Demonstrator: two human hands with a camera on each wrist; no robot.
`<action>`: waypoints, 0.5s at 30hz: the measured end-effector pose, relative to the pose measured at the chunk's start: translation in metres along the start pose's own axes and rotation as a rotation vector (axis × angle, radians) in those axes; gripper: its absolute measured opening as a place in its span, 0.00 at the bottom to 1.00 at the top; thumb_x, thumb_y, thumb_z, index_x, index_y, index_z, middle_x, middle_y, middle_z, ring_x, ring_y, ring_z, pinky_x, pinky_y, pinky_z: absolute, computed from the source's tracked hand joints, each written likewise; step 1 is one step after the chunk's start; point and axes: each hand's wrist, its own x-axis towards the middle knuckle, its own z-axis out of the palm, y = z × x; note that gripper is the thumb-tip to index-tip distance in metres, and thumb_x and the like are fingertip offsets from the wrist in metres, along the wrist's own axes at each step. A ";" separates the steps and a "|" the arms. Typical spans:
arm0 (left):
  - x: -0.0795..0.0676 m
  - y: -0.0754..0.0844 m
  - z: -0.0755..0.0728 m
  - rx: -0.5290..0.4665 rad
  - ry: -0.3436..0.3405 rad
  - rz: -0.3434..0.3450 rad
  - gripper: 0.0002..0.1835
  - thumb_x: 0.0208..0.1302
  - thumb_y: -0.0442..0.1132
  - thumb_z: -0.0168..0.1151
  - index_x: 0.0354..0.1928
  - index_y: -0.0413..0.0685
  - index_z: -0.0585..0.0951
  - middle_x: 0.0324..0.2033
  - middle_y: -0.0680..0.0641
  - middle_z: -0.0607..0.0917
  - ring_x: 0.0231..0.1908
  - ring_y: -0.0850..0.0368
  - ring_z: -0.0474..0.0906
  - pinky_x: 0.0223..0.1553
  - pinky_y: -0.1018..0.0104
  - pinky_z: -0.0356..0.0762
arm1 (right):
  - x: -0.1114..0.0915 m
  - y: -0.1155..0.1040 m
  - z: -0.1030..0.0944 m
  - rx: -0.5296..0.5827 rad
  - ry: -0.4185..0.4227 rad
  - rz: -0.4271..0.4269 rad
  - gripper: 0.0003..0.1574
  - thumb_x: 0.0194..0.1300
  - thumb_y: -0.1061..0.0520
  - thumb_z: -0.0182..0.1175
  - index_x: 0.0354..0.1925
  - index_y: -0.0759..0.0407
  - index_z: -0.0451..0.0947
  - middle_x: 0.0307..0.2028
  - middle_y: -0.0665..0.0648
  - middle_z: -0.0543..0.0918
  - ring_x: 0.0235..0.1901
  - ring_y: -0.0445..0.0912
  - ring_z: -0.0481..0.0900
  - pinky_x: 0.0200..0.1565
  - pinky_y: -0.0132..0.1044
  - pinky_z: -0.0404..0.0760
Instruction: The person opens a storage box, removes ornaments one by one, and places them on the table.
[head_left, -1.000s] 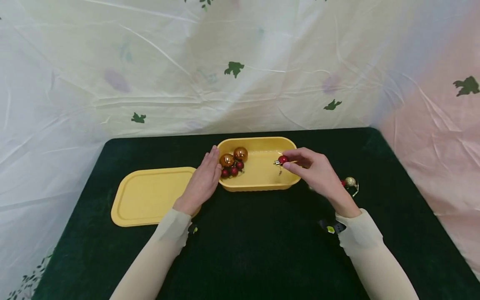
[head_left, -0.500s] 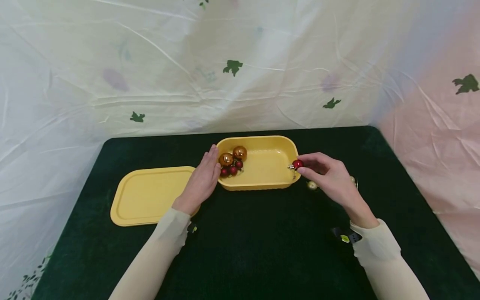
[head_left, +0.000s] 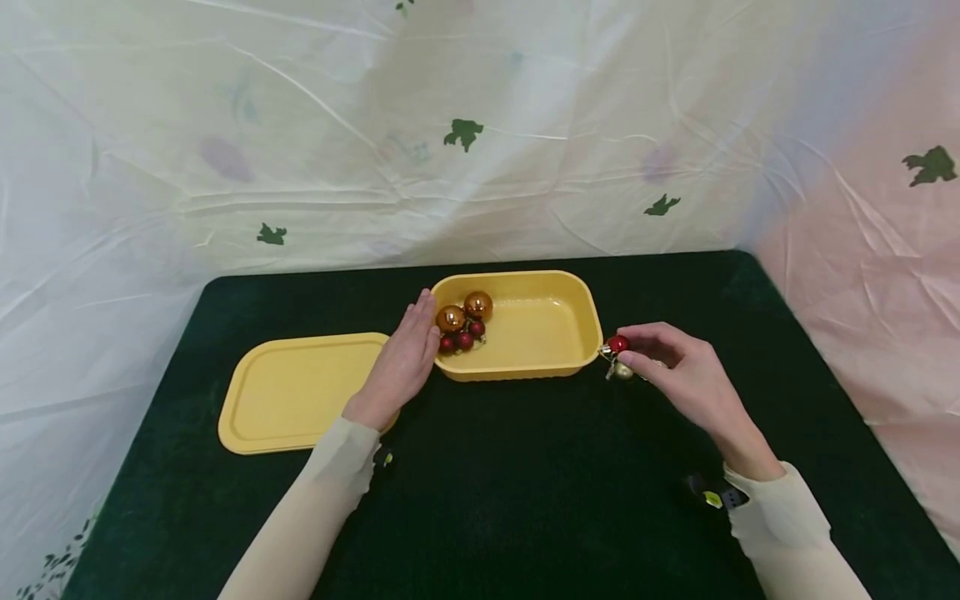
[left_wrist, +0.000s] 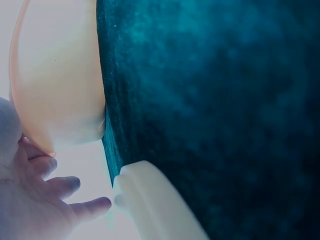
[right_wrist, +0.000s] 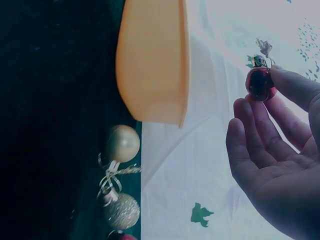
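Between thumb and fingertips my right hand (head_left: 686,371) pinches a small red bauble (right_wrist: 261,84) with a silver cap and a string. The hand is just right of the yellow box (head_left: 540,333), the bauble clear of its rim. With straight fingers, my left hand (head_left: 401,358) rests against the box's left end. Inside the box, at its left, lie two orange-gold baubles (head_left: 478,306) and several small dark red baubles (head_left: 465,341). Below the right hand, a smooth gold bauble (right_wrist: 123,143) and a glittery gold bauble (right_wrist: 122,211) lie on the table, with part of a red bauble (right_wrist: 121,235) beside them.
A yellow lid (head_left: 300,392) lies flat left of the box, partly behind the left forearm. Dark green cloth covers the table (head_left: 510,483). A pale patterned curtain (head_left: 540,150) hangs behind it and at the sides.
My right hand has carried the red bauble from over the box out past its right end, toward the gold baubles. My left hand has stayed against the box.
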 end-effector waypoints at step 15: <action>0.000 0.001 -0.001 -0.006 0.000 -0.010 0.32 0.85 0.42 0.40 0.82 0.39 0.48 0.82 0.41 0.48 0.81 0.50 0.44 0.80 0.53 0.43 | -0.020 0.024 -0.002 -0.095 -0.032 0.025 0.20 0.75 0.47 0.63 0.60 0.50 0.81 0.51 0.53 0.85 0.45 0.40 0.83 0.44 0.26 0.82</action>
